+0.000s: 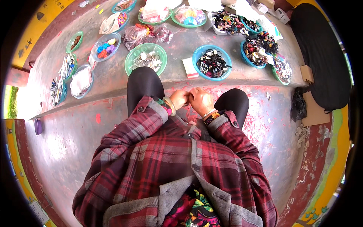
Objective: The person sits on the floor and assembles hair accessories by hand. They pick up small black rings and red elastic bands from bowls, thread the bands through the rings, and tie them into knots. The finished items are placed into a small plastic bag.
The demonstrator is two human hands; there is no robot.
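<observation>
Between my knees, my left hand [179, 98] and my right hand [201, 100] meet with their fingertips pinched together. Something small and dark shows where the fingers touch, too small to name. A pale bangle rings my left wrist. Just ahead on the raised ledge stands a blue basin [212, 78] of dark, mixed hair ties [211, 63]. Left of it sits a green basin [129, 60] holding small clear packets [146, 60]. A white and red card [190, 67] lies between the two basins.
More basins of hair ties [261, 49] and packets crowd the ledge's right side. At left are a basin of colourful pieces [106, 50] and a basin of white packets [81, 80]. A purple cup [38, 126] stands far left; cardboard [315, 109] lies right. Red scraps litter the floor.
</observation>
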